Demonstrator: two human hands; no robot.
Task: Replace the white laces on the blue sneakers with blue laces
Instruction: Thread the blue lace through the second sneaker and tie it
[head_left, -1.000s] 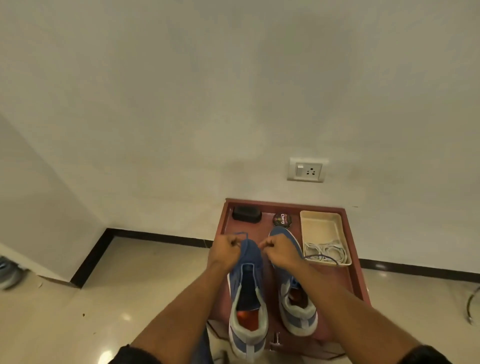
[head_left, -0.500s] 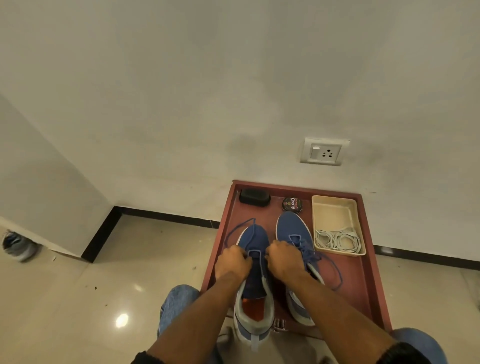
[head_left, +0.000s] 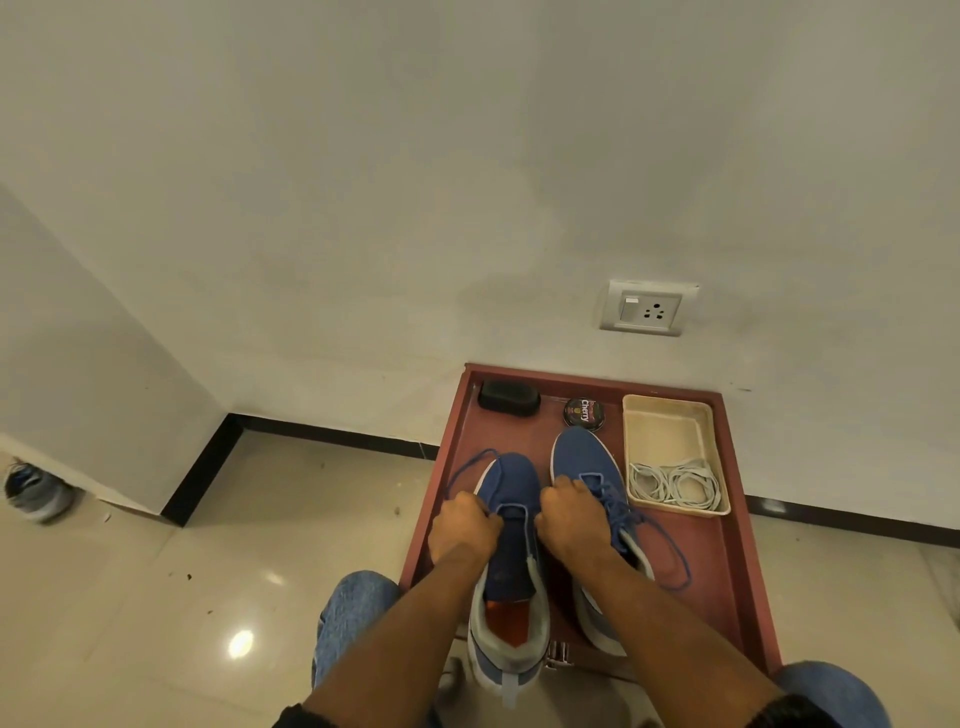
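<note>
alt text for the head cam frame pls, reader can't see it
Both hands, left hand and right hand, grip a blue lace at the left blue sneaker on a red tray. The right blue sneaker sits beside it; white laces lie in a beige bin.

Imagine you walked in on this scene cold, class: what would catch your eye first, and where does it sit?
First, the two hands at the lower middle: the left hand and right hand are both curled over the left blue sneaker on the reddish tray, working its blue lace. Next, the white laces coiled in the beige basket at the tray's far right. The right blue sneaker stands beside, already laced in blue.
</note>
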